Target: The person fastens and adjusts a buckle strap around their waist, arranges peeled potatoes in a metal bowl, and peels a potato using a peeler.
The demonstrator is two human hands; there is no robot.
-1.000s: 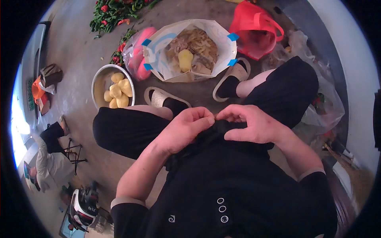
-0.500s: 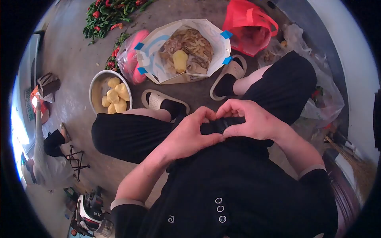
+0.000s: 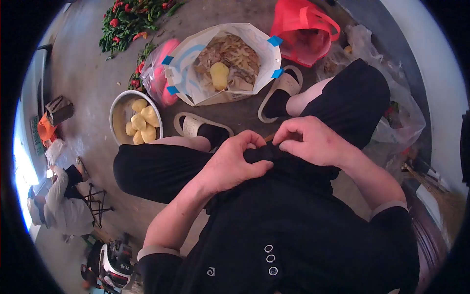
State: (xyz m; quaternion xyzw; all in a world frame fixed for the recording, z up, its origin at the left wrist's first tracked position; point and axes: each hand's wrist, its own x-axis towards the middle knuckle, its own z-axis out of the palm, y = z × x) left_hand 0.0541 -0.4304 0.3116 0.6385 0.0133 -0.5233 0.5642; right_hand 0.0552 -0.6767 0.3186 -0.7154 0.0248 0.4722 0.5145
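Observation:
My left hand (image 3: 232,164) is closed on black cloth (image 3: 258,154) at the front of my dark clothes, thumb below and fingers above. Close beside it, my right hand (image 3: 313,142) is pinched over the same dark area, and whatever lies between its fingertips is too small to make out. A thin orange-brown thing (image 3: 269,138) shows between the two hands. Beyond them stands a paper bag (image 3: 181,63) held open with blue tape, with peelings and one peeled potato (image 3: 219,76) inside. To the left a metal bowl (image 3: 115,122) holds several peeled potatoes (image 3: 148,116).
A red bag (image 3: 303,41) is at the upper right, with clear plastic bags (image 3: 404,117) below it. Green leaves with red peppers (image 3: 129,22) lie at the upper left, near a pink bag (image 3: 164,73). Another person (image 3: 63,206) sits far left.
My right hand has shifted slightly up and away from my left thumb, and its fingers have drawn into a pinch. The gap between my hands has widened. The other person's arm has come down.

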